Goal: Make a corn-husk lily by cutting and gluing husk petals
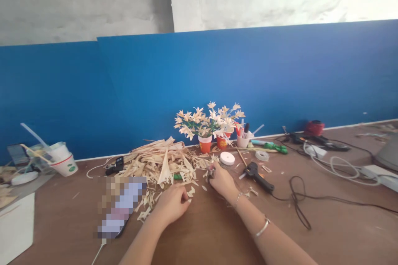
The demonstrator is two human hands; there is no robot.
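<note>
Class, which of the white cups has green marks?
The white cup at far left, with a thin red line. The other white cup, just right of the red flower cups, shows no green marks.

Desk (217, 242), brown. Left hand (174, 203), fingers curled: pale dried husks (158, 161), heaped, at eleven o'clock; smartphone (122, 211) at nine. Right hand (222, 179), fingers at a small dark item (209, 176), indistinct: white disc (227, 158) at twelve; black glue gun (258, 177) at three; red paper cup (205, 146) of pale artificial flowers (199, 121) at eleven.
</note>
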